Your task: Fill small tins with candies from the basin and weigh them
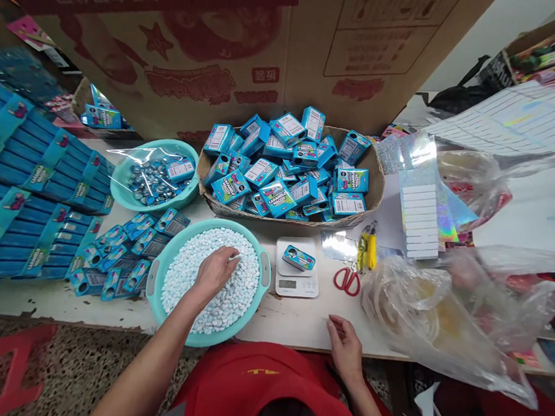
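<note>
My left hand [215,272] is over a turquoise basin [266,269] filled with small pale candies [209,309]. Its fingers are drawn together in a pinch; what lies between them is too small to make out. To the right of the basin, a white digital scale [294,289] carries one blue tin [299,258] lying flat with a round opening at one end. My right hand [345,348] rests at the table's front edge, loosely bent with fingers apart, holding nothing. Red-handled scissors [347,281] lie beyond it.
Behind the scale, a cardboard tray [362,221] is heaped with blue tins. A smaller turquoise bowl [118,186] holds round metal lids. More tins [116,251] lie left of the basin, beside stacked blue boxes [20,177]. Plastic bags [424,314] and sticker sheets [419,215] cover the right.
</note>
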Demonstrator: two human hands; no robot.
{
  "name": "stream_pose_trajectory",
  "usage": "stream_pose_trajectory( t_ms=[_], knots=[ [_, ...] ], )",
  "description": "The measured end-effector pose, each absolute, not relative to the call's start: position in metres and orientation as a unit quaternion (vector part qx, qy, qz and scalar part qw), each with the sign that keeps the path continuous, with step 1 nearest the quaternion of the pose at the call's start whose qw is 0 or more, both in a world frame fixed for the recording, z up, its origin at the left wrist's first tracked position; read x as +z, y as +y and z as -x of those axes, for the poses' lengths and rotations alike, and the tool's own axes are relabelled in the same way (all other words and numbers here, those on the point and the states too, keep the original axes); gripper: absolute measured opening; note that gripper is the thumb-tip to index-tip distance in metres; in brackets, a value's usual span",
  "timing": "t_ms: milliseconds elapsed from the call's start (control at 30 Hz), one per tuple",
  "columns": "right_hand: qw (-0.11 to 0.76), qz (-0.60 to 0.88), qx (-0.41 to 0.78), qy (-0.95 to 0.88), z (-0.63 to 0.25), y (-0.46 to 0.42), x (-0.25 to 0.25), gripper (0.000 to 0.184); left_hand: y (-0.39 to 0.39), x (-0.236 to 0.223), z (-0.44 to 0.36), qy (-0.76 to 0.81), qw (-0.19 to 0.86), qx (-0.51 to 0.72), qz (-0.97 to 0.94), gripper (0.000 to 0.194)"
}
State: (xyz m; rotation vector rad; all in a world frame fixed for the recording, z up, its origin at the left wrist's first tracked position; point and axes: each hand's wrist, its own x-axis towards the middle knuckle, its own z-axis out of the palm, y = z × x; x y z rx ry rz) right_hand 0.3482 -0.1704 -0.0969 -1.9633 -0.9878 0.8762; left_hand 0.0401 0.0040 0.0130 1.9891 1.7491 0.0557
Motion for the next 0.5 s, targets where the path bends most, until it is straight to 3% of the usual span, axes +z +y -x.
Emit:
stream_pose_trajectory(
  t_ms=[100,233,500],
  knots=[
    [0.380,0.769,0.345,-0.381,-0.348,-0.173,-0.098,0.037,0.002,0.010,-0.037,0.657,0.199,-0.071,-0.724,0.029],
    [0.381,0.771,0.347,-0.375,-0.347,-0.176,-0.101,0.037,0.003,0.009,-0.036,0.644,0.212,-0.151,-0.719,0.026],
    [0.385,0.768,0.355,-0.369,-0.346,-0.175,-0.104,0.036,0.006,0.015,-0.024,0.665,0.277,-0.079,-0.689,0.018]
  ],
)
